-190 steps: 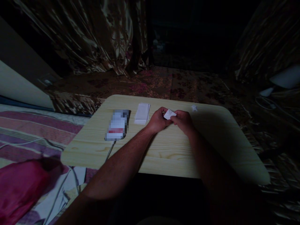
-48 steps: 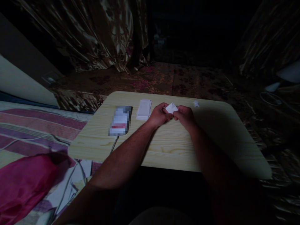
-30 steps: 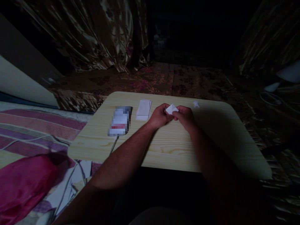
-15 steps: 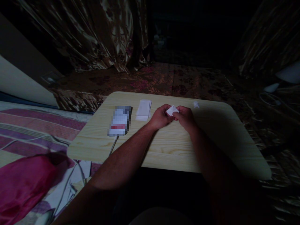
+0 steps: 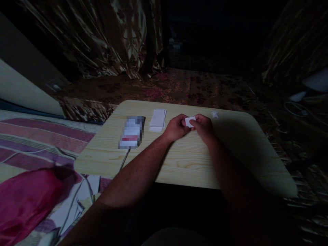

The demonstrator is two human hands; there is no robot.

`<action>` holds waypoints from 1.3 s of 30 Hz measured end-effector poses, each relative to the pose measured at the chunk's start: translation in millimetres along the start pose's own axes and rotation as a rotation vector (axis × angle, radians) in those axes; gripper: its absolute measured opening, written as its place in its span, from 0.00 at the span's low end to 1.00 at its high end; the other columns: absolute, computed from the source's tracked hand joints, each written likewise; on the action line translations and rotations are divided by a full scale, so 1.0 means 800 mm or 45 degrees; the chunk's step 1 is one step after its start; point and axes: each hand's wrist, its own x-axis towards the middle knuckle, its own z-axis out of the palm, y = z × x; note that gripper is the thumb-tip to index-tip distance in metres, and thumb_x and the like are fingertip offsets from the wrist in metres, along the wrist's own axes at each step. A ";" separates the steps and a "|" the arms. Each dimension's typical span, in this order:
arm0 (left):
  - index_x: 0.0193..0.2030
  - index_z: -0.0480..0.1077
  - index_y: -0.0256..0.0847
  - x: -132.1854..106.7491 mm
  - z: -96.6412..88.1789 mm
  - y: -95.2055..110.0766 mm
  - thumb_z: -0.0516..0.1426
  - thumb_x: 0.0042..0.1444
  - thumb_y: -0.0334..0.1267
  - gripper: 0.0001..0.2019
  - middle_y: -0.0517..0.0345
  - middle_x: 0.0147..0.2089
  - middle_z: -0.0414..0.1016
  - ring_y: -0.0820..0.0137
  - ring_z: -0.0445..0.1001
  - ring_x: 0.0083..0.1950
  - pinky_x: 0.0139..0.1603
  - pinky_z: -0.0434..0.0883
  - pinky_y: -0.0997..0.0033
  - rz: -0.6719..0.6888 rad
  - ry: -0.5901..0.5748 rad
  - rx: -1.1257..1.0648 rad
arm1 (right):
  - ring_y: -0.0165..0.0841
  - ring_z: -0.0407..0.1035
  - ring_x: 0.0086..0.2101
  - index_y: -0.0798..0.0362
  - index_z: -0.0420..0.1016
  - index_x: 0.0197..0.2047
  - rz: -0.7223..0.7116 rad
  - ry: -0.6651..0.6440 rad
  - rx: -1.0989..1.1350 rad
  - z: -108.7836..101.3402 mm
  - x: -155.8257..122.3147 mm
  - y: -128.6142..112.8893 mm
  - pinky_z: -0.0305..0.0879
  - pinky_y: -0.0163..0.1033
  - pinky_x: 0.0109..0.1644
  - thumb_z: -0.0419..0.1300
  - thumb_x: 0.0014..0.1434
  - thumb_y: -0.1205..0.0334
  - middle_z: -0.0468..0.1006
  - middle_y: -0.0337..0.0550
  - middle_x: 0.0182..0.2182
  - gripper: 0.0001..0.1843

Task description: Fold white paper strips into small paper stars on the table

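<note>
Folded paper: small white piece (image 5: 190, 122), roughly four-sided outline, held between the two hands above the far half of the table; any gap beneath it not resolvable.
Right hand: at the paper's right side (image 5: 204, 127); thumb laid across the near face, fingers bent behind; closed in a pinch on the paper.
Left hand: at the paper's left side (image 5: 176, 127); fingers curled, partly closed, tips at the lower left edge. Whether they grip or only steady it: cannot tell.
Paper relative to hands: between the fingertips of both, nearer the right thumb, which covers part of its lower right; upper edge uncovered.
Paper stack: white oblong sheets (image 5: 157, 120), slightly out of register, flat on the table, left of the left hand and apart from it.
White star-like piece: small, pointed (image 5: 214, 114), on the table just beyond and right of the right hand, not touched.
Pixelated device: flat (image 5: 131, 132), left of the paper stack; cable (image 5: 124, 159) runs from its near end toward the left forearm.
Table: pale wood grain, rounded corners (image 5: 187, 165); right part in shadow.
Lighting: dim.
</note>
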 end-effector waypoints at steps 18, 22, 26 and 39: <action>0.34 0.70 0.38 0.007 -0.006 0.005 0.64 0.44 0.40 0.12 0.64 0.24 0.68 0.78 0.63 0.23 0.25 0.61 0.76 -0.209 0.201 -0.467 | 0.27 0.62 0.20 0.54 0.70 0.23 0.025 -0.066 -0.063 0.000 -0.004 -0.004 0.57 0.33 0.25 0.61 0.46 0.57 0.71 0.35 0.17 0.09; 0.36 0.74 0.36 0.009 -0.009 0.004 0.65 0.43 0.39 0.13 0.61 0.26 0.72 0.77 0.66 0.25 0.28 0.63 0.75 -0.196 0.230 -0.445 | 0.29 0.67 0.23 0.54 0.74 0.33 0.045 -0.062 0.101 0.000 -0.002 -0.005 0.65 0.35 0.29 0.63 0.46 0.56 0.75 0.36 0.22 0.12; 0.40 0.77 0.35 0.010 -0.012 0.005 0.65 0.44 0.39 0.16 0.57 0.29 0.76 0.75 0.68 0.28 0.30 0.64 0.75 -0.206 0.214 -0.481 | 0.28 0.68 0.23 0.55 0.74 0.37 0.000 -0.057 0.172 -0.002 0.000 -0.004 0.66 0.35 0.29 0.63 0.47 0.57 0.76 0.38 0.23 0.14; 0.37 0.77 0.32 0.009 -0.011 0.009 0.65 0.43 0.39 0.15 0.53 0.31 0.78 0.73 0.72 0.29 0.33 0.68 0.71 -0.255 0.088 -0.584 | 0.31 0.73 0.30 0.53 0.76 0.32 -0.152 -0.216 0.136 -0.005 0.002 0.007 0.71 0.36 0.31 0.64 0.47 0.59 0.78 0.41 0.31 0.09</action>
